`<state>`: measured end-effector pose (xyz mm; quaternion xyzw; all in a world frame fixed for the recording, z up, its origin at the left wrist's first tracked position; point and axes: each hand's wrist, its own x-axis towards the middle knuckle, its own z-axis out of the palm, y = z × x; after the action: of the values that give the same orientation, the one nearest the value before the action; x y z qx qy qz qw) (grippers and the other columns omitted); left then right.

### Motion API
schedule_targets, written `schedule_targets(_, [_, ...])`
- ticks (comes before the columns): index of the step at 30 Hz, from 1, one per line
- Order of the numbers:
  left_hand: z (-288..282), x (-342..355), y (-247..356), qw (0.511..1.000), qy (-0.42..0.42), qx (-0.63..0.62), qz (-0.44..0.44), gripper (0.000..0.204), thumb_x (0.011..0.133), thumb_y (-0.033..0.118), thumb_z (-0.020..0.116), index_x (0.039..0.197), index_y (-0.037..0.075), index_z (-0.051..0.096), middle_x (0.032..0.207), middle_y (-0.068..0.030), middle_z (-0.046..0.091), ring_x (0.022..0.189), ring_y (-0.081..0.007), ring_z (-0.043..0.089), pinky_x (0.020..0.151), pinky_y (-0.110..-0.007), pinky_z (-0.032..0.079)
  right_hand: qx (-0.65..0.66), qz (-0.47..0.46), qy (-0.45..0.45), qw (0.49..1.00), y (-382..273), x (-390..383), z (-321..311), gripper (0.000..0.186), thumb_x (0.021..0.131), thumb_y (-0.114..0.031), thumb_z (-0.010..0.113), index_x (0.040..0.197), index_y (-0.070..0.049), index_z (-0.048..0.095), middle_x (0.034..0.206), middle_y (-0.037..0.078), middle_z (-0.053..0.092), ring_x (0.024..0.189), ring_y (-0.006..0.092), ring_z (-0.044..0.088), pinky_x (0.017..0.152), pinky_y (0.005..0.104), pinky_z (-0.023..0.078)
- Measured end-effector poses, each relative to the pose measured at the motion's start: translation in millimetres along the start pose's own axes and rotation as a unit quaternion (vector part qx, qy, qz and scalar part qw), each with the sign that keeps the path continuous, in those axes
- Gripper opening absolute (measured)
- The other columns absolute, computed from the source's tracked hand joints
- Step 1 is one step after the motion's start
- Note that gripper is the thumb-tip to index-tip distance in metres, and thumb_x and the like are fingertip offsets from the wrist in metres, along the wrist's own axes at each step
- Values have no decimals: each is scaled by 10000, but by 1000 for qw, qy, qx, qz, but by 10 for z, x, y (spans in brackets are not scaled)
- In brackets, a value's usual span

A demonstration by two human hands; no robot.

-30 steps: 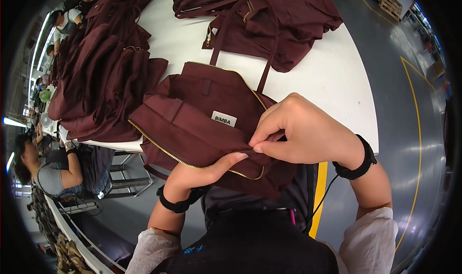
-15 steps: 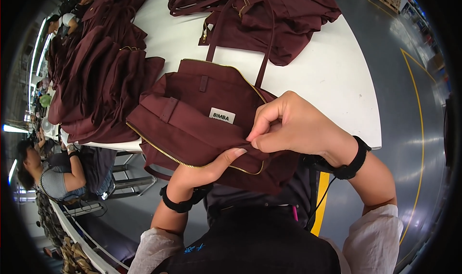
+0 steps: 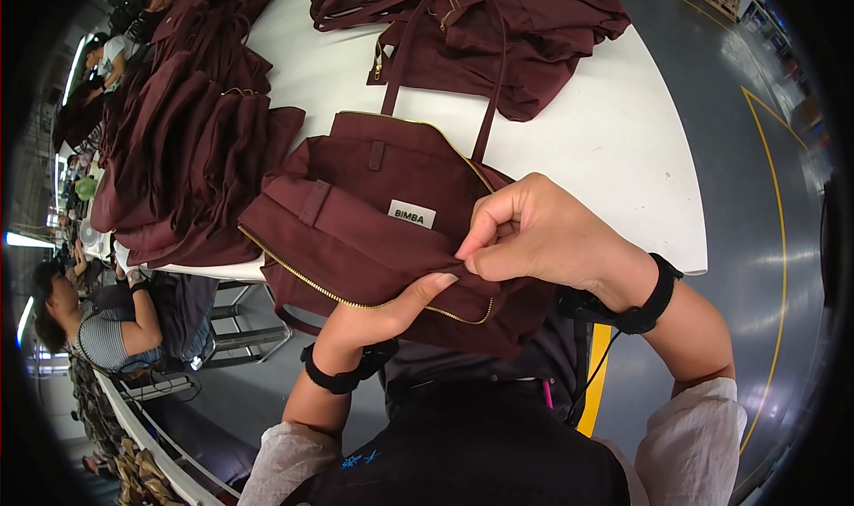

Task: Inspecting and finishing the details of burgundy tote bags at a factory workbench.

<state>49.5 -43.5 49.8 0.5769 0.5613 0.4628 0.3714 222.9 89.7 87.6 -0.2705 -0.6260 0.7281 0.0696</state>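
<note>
A dark maroon fabric handbag lies unzipped at the table's near edge, its inside facing up. A small white label is sewn in the lining, and a gold zipper runs along the near rim. My left hand grips the bag from the near side, thumb on top of the fabric and fingers hidden beneath. Thumb and forefinger of my right hand are pinched together against the lining, just beyond the left thumb. What lies between those fingertips is too small to make out. One handle stretches away from me over the table.
More maroon bags are piled on the left of the white table, and others lie at its far side. A seated person in a striped top works at the left, near a metal stool frame. Grey floor borders the table's right.
The hands keep the same hold on the bag. Only a very slight shift of the bag and hands to the right shows.
</note>
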Motion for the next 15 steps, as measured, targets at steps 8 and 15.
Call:
schedule_targets(8, [11, -3, 2, 1000, -6, -7, -1, 243, 811, 49, 678, 1039, -4, 610, 978, -58, 638, 886, -149, 604, 779, -272, 483, 14, 17, 1, 1000, 12, -1, 6, 70, 697, 43, 644, 763, 36, 668, 685, 30, 614, 601, 55, 558, 543, 187, 436])
schedule_targets(15, [52, 23, 16, 998, 43, -42, 25, 119, 803, 43, 687, 908, 6, 647, 836, -40, 651, 742, -134, 610, 656, -255, 482, 15, 11, 0, 1000, 21, 1, 10, 70, 699, 46, 641, 764, 38, 666, 703, 32, 618, 620, 56, 560, 559, 188, 439])
